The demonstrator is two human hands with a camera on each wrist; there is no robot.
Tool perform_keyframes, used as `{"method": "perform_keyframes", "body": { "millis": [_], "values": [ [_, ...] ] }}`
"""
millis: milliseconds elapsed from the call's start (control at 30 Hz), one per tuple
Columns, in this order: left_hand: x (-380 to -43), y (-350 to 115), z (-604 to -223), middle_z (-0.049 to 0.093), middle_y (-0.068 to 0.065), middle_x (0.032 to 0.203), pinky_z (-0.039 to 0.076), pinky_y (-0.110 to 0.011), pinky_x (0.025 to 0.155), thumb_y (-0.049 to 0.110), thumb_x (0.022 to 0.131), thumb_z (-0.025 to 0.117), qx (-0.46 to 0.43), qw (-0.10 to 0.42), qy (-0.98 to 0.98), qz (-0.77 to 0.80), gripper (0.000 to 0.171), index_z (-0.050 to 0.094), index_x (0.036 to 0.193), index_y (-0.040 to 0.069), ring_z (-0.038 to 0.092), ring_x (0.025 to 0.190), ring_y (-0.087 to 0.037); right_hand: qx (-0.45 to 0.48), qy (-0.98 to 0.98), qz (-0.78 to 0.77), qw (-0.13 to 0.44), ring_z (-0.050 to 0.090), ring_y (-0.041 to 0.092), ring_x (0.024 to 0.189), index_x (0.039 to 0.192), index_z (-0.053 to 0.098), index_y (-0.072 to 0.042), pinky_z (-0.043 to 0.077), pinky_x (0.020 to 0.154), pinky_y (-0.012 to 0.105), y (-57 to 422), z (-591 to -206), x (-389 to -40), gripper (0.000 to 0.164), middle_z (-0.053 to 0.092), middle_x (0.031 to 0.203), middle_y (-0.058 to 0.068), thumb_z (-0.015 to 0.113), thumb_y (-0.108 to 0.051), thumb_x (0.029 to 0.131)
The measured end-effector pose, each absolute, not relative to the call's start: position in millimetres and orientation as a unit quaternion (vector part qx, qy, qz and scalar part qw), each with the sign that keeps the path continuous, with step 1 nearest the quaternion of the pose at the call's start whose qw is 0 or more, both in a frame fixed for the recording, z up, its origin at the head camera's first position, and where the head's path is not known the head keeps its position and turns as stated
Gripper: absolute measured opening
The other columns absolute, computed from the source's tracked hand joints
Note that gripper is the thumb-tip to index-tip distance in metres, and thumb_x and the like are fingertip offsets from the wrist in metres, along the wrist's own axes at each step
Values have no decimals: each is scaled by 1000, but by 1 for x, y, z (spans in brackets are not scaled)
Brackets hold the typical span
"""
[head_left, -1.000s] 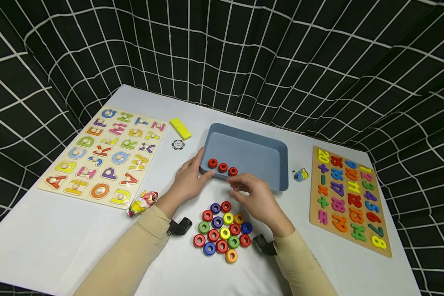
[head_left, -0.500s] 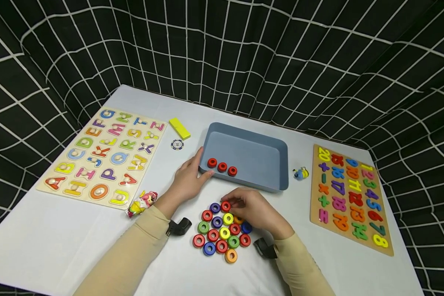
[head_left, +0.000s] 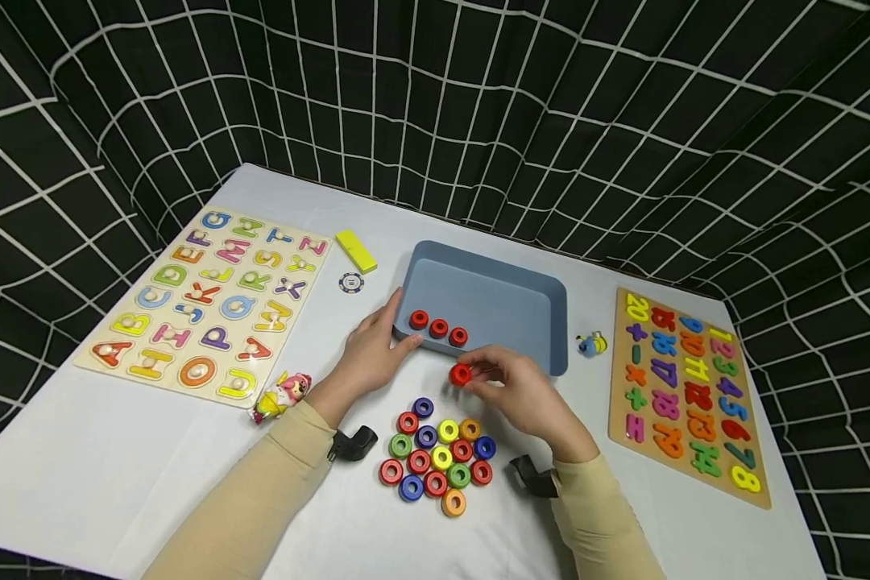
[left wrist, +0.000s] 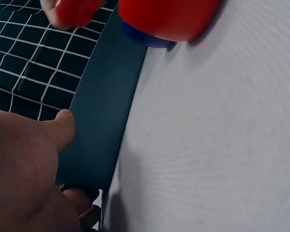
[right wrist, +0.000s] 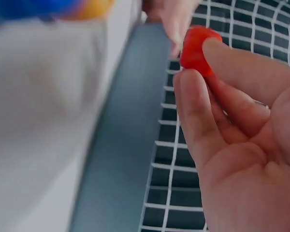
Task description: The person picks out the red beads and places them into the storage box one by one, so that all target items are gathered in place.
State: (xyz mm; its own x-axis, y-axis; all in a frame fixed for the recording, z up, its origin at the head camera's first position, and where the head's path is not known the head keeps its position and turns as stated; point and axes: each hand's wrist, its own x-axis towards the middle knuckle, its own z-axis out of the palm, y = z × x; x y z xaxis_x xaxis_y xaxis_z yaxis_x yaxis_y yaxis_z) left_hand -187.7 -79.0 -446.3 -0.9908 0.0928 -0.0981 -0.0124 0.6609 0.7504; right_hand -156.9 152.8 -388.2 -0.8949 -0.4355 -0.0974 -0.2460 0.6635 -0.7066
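Note:
My right hand (head_left: 525,396) pinches a red ring bead (head_left: 460,374) between thumb and fingers, just in front of the blue-grey tray (head_left: 489,294). In the right wrist view the red bead (right wrist: 198,50) sits at the fingertips, level with the tray's rim. Three red beads (head_left: 438,328) lie in a row inside the tray along its front wall. My left hand (head_left: 368,354) holds the tray's front left corner; in the left wrist view its thumb (left wrist: 63,128) lies at the wall, other fingers partly hidden round the corner. Several coloured beads (head_left: 441,458) lie grouped on the table nearer me.
An alphabet board (head_left: 210,298) lies at left, with a small figurine (head_left: 283,396) by its front corner. A yellow block (head_left: 356,251) and a poker chip (head_left: 351,283) sit left of the tray. At right are a small bee-like toy (head_left: 591,344) and a number board (head_left: 685,387).
My right hand went down to the bead group, took a red bead from its far edge, and has lifted it toward the tray. The left hand stays at the tray corner.

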Motion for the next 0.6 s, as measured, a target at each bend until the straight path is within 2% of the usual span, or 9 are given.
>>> {"method": "perform_keyframes", "body": {
  "millis": [200,433,600],
  "values": [
    [-188,-78,-447,32,-16,156,21,-58,115,47,94,56,23,66,909,410,83,5,156,27,26,145,-38,-120,928,-346,65,64,17,91,116,66,-13,53,81,34,158,-391,-184,28,68,101,4,69,-13,88],
    [-188,-77,-446,31,-16,156,21,-59,115,47,94,55,29,72,908,412,83,4,156,28,26,145,-38,-62,940,-332,57,63,19,91,118,66,-13,50,73,31,158,-410,-199,29,68,100,7,68,-16,90],
    [-188,-79,-447,31,-14,157,20,-58,116,49,94,55,24,68,908,412,83,4,156,29,25,145,-37,-53,938,-338,62,63,21,96,122,64,-13,52,78,35,156,-410,-201,32,68,106,7,67,-17,90]
  ]
}}
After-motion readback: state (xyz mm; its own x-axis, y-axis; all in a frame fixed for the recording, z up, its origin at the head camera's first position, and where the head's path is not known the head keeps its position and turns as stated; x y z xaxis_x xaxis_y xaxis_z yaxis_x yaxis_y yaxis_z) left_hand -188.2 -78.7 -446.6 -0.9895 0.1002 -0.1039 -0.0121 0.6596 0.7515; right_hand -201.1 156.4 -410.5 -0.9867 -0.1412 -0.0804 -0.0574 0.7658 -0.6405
